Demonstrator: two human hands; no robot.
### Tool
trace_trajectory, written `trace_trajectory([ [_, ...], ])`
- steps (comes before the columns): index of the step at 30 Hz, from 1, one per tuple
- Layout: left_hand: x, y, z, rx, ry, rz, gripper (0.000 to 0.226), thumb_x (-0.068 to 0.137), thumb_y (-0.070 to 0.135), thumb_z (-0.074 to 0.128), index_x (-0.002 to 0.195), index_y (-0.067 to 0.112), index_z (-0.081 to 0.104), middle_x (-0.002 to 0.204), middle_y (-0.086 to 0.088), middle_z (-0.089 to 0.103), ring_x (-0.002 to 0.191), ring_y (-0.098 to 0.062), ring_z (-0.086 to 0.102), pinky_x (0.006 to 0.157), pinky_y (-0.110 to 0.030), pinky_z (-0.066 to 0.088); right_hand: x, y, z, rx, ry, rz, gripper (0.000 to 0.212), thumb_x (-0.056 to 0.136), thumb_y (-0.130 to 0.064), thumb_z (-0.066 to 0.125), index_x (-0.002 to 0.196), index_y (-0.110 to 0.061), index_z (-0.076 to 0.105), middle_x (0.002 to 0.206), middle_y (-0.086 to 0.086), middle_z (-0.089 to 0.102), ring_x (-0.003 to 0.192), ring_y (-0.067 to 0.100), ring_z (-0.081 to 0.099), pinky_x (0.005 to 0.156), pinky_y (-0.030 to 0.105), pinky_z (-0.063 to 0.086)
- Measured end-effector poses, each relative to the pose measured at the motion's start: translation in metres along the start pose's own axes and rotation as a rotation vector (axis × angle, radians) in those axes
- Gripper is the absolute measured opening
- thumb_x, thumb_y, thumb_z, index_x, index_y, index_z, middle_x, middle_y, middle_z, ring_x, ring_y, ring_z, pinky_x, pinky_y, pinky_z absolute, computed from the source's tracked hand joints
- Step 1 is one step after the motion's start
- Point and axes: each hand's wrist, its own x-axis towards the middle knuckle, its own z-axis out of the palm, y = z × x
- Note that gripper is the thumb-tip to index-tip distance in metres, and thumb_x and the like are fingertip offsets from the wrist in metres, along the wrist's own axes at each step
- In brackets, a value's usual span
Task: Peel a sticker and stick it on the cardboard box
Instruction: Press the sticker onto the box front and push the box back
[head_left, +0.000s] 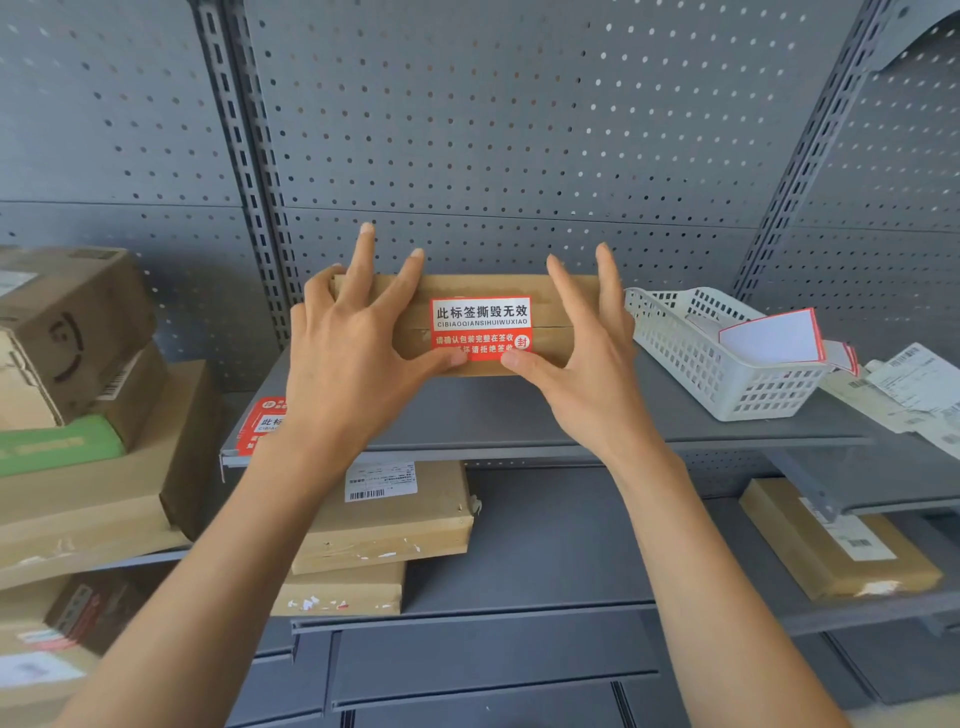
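Pressing down: both thumbs bear on the lower edge of the red-and-white sticker, which spans the seam on the cardboard box on the grey metal shelf, likely to seal it. Left hand and right hand are splayed, fingers steadying the box, gripping nothing. Glossy label on matte, flat-faced card.

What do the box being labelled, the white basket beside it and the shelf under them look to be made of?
Cardboard box: matte brown cardboard, by its dull fibrous colour, with glossy strips that look like clear tape. White basket: probably moulded plastic, given its uniform lattice walls. Shelf: likely grey painted sheet metal, judging by its thin folded front edge and the perforated back panel.
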Motion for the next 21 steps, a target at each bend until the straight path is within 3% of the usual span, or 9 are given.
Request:
trace_trajectory([
  [7,-0.0024,-0.0050,0.0017,0.004,-0.028,0.019,0.090,0.079,0.060,0.074,0.157,0.035,0.035,0.170,-0.012,0.015,0.139,-0.047,0.034,0.108,-0.060,0.034,0.0002,0.0049,-0.0001,0.029,-0.017,-0.006,0.084,0.085,-0.014,0.079,0.154,-0.034,0.036,0.171,-0.007,-0.002,0.154,0.020,0.010,0.125,0.047,0.018],
  [16,-0.0043,-0.0055,0.0044,-0.006,-0.015,0.013,0.085,0.082,0.058,0.073,0.156,0.033,0.039,0.169,-0.013,0.019,0.138,-0.049,0.035,0.108,-0.060,0.035,0.0021,0.0053,-0.0003,0.017,-0.028,-0.020,0.082,0.087,-0.007,0.076,0.155,-0.032,0.036,0.170,-0.008,-0.002,0.154,0.017,0.009,0.124,0.044,0.019],
  [21,-0.0044,-0.0072,0.0081,-0.012,-0.008,0.012,0.084,0.082,0.053,0.077,0.155,0.033,0.041,0.169,-0.013,0.021,0.137,-0.049,0.037,0.107,-0.059,0.036,0.0021,0.0064,-0.0007,-0.016,-0.047,-0.031,0.083,0.089,-0.008,0.074,0.156,-0.032,0.032,0.170,-0.010,-0.006,0.155,0.015,0.006,0.122,0.035,0.015],
])
